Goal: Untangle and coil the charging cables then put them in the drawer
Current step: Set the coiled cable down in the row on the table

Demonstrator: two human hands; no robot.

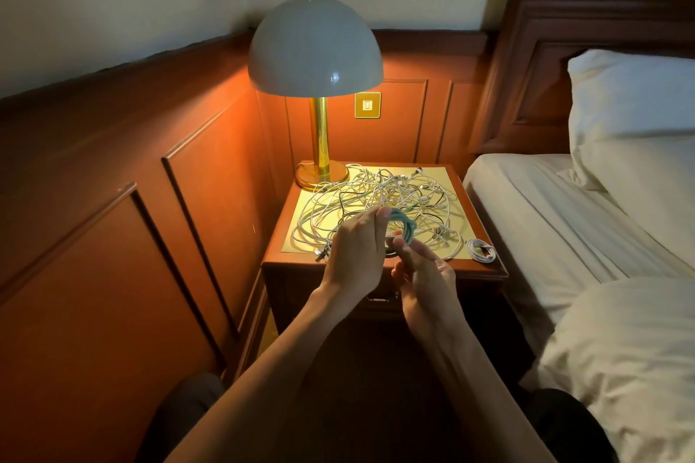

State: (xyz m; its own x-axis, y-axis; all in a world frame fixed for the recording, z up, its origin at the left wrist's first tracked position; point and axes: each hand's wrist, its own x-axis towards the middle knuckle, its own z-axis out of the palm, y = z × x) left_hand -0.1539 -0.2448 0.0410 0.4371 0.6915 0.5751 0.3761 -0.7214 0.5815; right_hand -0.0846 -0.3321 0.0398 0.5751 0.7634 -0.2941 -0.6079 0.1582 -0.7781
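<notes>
Teal cable coil (408,227): wound into a small ring, held in the air over the front edge of the surface (443,177), standing roughly upright with its open face towards the camera.
Left hand (355,248): curled round the coil's left side, thumb over the top, fingers (383,214) wrapped about the loops; carrying the weight.
Right hand (427,274): just below and right of the coil, thumb and forefinger closed in a pinch at its lower rim, probably on the loose end; exact contact partly hidden.
Tangle of cables (376,192): mostly white with a few dark strands, spread over the surface behind both hands, unsorted.
White coiled cable (481,250): lying flat at the front right corner, beside the tangle.
Drawer (378,298): in the nightstand front, directly beneath the hands, handle showing between the wrists; seemingly closed.
Deciding relation: drawer straight below the coil; right hand lower and nearer the handle.
Likely next need: tuck the end, free the right hand for the handle, lay the ring flat.
Risk: loops springing open once the pinch lets go.
Progress: early, most cables untouched.
</notes>
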